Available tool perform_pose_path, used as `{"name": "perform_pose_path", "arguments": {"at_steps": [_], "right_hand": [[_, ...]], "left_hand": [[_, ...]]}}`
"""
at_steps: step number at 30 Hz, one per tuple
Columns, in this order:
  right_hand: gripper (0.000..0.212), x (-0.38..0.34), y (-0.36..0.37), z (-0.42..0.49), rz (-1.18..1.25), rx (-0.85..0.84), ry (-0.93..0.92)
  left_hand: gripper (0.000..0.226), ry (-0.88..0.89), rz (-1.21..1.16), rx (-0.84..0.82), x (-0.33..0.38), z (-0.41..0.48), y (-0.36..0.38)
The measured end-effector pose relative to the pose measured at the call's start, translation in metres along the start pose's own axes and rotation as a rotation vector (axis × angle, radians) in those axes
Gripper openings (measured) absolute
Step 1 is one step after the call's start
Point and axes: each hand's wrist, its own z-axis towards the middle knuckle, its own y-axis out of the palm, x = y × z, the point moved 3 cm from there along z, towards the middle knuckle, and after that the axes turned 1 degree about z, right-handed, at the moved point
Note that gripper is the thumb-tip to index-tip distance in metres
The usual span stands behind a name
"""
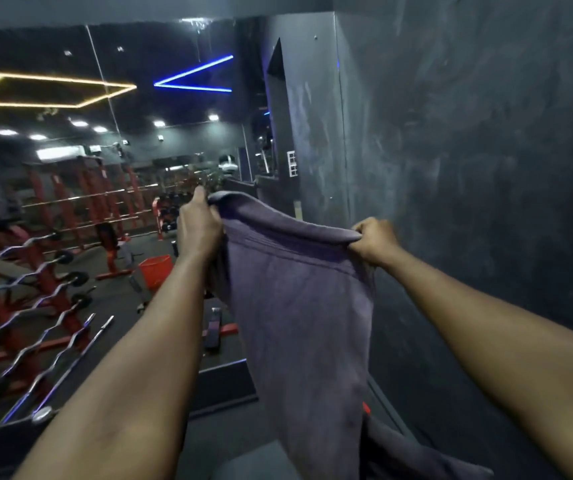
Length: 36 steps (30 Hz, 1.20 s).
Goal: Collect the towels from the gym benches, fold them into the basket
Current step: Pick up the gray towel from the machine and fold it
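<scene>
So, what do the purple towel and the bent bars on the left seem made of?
The towel, held at its top edge by the left hand and right hand, looks like soft cotton, matte and faded: it hangs in loose folds. The bent bars look like chromed steel: bright reflections run along them.

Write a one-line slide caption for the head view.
The left hand and right hand grip the top edge of a hanging purple-grey cloth towel; a red plastic basket stands beyond.

One towel, maybe two — one basket
</scene>
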Motion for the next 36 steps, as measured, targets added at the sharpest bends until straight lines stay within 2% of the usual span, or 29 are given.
{"name": "perform_pose_path", "arguments": {"at_steps": [3, 6, 9, 12, 14, 19, 21, 24, 26, 30, 36], "right_hand": [[0.009, -0.002, 0.029, 0.009, -0.012, 0.145, 0.138], [0.009, -0.008, 0.062, 0.029, 0.063, 0.157, 0.209], [0.012, -0.012, 0.097, 0.052, 0.129, 0.186, 0.233], [0.012, -0.020, 0.124, 0.079, 0.226, 0.237, 0.259], [0.009, -0.026, 0.130, 0.096, 0.383, 0.295, 0.302], [0.030, -0.049, 0.135, 0.127, 0.668, 0.415, 0.353], [0.029, -0.054, 0.133, 0.132, 0.636, 0.472, 0.294], [0.016, -0.058, 0.123, 0.128, 0.440, 0.534, 0.128], [0.028, -0.059, 0.112, 0.120, 0.320, 0.569, 0.044], [0.028, -0.040, 0.102, 0.098, 0.361, 0.539, -0.030], [0.023, 0.017, 0.114, 0.048, 0.404, 0.327, -0.047]], "left_hand": [[0.011, -0.032, 0.096, -0.145, -0.046, -0.012, 0.020], [0.021, -0.057, 0.090, -0.273, -0.087, -0.012, 0.044], [0.013, -0.093, 0.124, -0.326, -0.123, -0.009, 0.071], [0.014, -0.116, 0.113, -0.302, -0.152, 0.009, 0.095], [0.018, -0.127, 0.079, -0.247, -0.161, 0.024, 0.104], [0.030, -0.085, 0.076, 0.048, -0.152, 0.061, 0.101], [0.031, -0.074, 0.072, 0.151, -0.147, 0.068, 0.091], [0.031, -0.076, 0.104, 0.263, -0.138, 0.070, 0.077], [0.029, -0.070, 0.112, 0.305, -0.131, 0.065, 0.064], [0.022, -0.104, 0.084, 0.298, -0.124, 0.036, 0.043], [0.017, -0.147, 0.115, 0.112, -0.124, -0.050, 0.026]]}}
